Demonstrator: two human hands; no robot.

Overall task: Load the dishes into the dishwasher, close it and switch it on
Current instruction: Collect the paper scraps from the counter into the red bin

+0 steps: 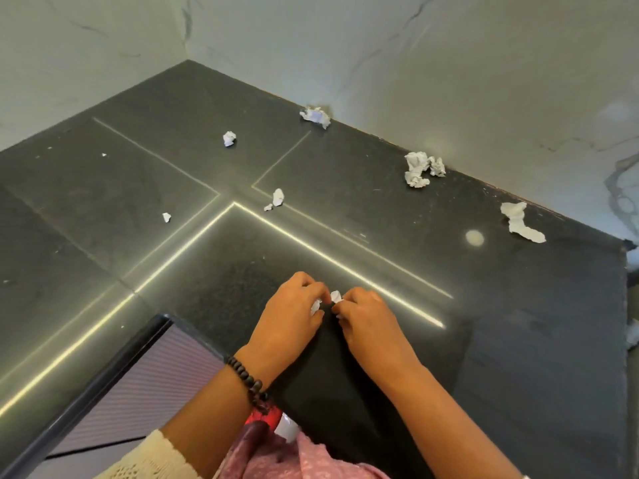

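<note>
Head view, looking down on a dark stone countertop [449,271] in a corner, pale marbled wall [415,63] behind.

Left hand [290,312], lower centre of frame: fingers curled, tips pinching a small white scrap of paper [315,305]. Beaded bracelet [247,378] on the left wrist.

Right hand [366,314], just beside the left, fingertips nearly meeting it: fingers curled, pinching a second white scrap [335,296]. Cannot tell whether the two scraps are one piece.

Crumpled paper lies scattered across the counter:
- wad [315,116] at upper centre, against the wall
- small ball [229,138] left of it
- larger crumpled cluster [422,168] upper right, near the wall
- flat torn strip [520,221] at the right
- two small bits [276,198] mid-frame
- one bit [166,217] to their left

Round pale spot [474,238] on the counter near the strip.

Dishwasher and dishes: not identifiable in this view. A ribbed grey panel [145,385] sits below the counter edge, lower left; cannot tell what it is.
</note>
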